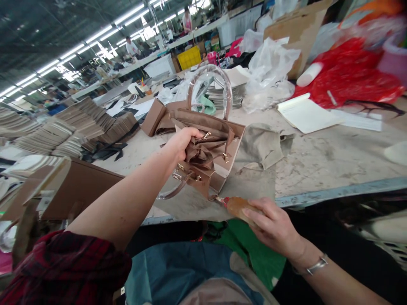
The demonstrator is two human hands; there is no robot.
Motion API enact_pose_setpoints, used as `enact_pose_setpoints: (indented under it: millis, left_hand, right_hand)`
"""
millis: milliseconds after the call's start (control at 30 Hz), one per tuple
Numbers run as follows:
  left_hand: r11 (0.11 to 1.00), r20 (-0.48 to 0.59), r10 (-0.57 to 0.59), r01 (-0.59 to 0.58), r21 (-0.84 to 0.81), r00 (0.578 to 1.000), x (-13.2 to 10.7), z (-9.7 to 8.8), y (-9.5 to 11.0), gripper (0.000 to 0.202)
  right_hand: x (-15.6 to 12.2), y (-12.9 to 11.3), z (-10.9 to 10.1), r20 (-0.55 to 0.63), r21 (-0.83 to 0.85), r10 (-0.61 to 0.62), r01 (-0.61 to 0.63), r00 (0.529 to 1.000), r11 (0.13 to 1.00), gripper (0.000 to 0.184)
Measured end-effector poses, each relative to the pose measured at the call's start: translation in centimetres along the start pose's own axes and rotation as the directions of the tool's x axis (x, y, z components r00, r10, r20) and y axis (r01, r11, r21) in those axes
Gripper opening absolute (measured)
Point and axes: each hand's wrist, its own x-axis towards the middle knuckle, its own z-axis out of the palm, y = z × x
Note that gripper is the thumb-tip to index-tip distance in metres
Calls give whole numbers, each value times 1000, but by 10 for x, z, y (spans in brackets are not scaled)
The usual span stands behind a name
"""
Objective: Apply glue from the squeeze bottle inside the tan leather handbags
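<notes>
Near the front edge of the table (318, 163), in the middle, I see a brown handbag (208, 146) lying tipped and gaping. The person's left hand (182, 144) is closed on its upper edge and bunched lining (202, 156); the right hand (273, 224) is wrapped around an amber-handled tool (237, 207), its tip at the bag's near corner. To me it looks like the detail work on a bag mostly assembled: one hand steadies, the other works that corner. What the tool does there is too small to tell. The next move seems to call for a firm left hold and a light, exact tip, so the leather-like panel isn't marked.

The bag is smooth, with pale inner faces and gold-coloured fittings (226, 157). Its far handle (228, 91) arches upright in clear plastic; the near handle (173, 195) droops left.
</notes>
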Motion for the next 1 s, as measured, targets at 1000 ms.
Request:
enact_pose_setpoints:
  millis: [1000]
  left_hand:
    - [1000, -15, 14, -13, 15, 1000, 7, 4, 3, 8]
  right_hand:
    - [2, -10, 3, 23, -87, -117, 119, 993, 989, 30]
